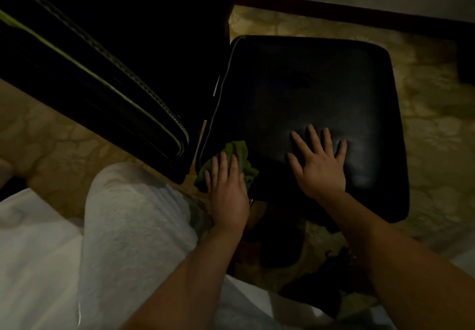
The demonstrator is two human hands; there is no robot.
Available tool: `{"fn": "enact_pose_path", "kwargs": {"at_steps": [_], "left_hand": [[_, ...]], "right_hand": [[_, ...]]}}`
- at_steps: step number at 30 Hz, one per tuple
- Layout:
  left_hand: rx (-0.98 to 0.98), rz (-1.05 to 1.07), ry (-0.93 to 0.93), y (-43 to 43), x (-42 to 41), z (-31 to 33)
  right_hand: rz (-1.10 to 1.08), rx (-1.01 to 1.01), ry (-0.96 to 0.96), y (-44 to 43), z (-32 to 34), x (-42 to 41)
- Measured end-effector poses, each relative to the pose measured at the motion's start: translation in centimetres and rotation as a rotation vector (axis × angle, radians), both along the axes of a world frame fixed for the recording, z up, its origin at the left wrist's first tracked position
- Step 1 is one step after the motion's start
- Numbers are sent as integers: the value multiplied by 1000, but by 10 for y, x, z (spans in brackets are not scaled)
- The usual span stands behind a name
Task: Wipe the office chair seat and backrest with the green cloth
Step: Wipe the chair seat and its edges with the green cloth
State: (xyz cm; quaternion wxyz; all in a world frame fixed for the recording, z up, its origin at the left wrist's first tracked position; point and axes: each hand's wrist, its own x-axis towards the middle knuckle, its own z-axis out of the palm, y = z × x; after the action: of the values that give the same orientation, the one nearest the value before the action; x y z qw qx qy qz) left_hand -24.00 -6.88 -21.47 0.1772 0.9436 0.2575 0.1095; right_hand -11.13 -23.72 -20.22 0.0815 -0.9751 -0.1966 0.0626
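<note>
Green crumpled cloth [237, 153] touches rounded, glossy black seat [308, 85].

Backrest [115, 47] — top beyond the edge

You have the green cloth [239, 153] bunched on the near left corner of the glossy black seat [308, 85], just beside the black backrest [102, 60] with pale stitching.
</note>
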Motion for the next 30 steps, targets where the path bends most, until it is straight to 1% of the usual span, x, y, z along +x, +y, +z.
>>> {"fn": "enact_pose_path", "kwargs": {"at_steps": [7, 11, 15, 20, 23, 30], "left_hand": [[36, -91, 74, -14, 5, 3], [49, -22, 76, 2, 2, 2], [-17, 13, 62, 17, 1, 1], [-56, 43, 35, 7, 3, 6], [-51, 20, 43, -1, -1, 7], [-82, -7, 61, 13, 4, 10]], "right_hand": [[6, -40, 23, 1, 2, 0], [20, -15, 21, -1, 1, 1], [17, -7, 3, -2, -2, 1], [7, -13, -16, -1, -2, 0], [9, -10, -11, -1, 0, 1], [16, -6, -19, -2, -3, 2]]}}
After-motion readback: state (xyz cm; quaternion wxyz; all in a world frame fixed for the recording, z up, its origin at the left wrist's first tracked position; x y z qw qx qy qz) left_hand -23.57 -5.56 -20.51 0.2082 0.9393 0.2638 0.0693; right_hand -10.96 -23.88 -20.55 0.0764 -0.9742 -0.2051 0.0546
